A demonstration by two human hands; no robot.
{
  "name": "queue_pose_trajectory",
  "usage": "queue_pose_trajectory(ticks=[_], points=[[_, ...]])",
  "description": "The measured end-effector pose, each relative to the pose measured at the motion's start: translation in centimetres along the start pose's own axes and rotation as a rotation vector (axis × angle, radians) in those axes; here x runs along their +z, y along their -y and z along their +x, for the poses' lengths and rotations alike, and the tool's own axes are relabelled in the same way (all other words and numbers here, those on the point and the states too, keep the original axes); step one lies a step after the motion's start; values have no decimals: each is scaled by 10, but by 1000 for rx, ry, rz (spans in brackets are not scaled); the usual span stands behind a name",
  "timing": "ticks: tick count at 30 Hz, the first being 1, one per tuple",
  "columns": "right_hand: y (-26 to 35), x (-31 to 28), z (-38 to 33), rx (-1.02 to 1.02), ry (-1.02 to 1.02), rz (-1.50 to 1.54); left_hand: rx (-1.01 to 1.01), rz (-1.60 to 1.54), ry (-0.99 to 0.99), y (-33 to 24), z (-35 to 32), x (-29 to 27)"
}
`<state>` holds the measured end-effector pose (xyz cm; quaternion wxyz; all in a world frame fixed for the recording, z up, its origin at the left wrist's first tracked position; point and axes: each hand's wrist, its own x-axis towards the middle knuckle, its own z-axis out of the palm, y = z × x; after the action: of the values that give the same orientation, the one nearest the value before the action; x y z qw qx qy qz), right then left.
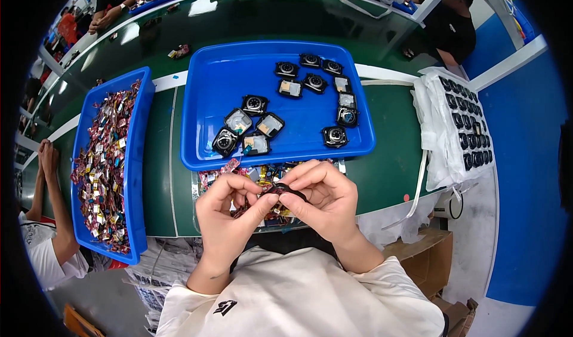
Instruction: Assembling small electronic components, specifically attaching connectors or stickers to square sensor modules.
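Observation:
Between my two hands, a black smartwatch case (287, 189) is held up and tilted, so its inside is mostly hidden. My left hand (230, 210) pinches its left end with thumb and fingers. My right hand (325, 201) grips the other end, thumb pressed at the near edge. Below them lies a heap of small coloured electronic parts (271, 216), partly covered by the hands. Just beyond stands a blue tray (209, 74) with several watch cases, one at its front right (335, 136). Some lie round sensor side up, others show pale inner parts.
At left, a long blue bin (141, 158) is piled with small circuit parts. White foam trays (425, 116) of watch cases are stacked at right. A conveyor belt (250, 17) runs behind, with co-workers along it. A cardboard box (431, 259) sits below at right.

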<state>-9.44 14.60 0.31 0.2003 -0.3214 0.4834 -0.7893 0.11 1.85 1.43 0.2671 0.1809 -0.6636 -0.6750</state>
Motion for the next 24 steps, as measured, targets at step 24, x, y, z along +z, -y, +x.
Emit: queue_pose_trajectory(ticks=[24], points=[[-80, -141, 337, 433, -252, -1287, 152, 464, -226, 1, -3, -45]])
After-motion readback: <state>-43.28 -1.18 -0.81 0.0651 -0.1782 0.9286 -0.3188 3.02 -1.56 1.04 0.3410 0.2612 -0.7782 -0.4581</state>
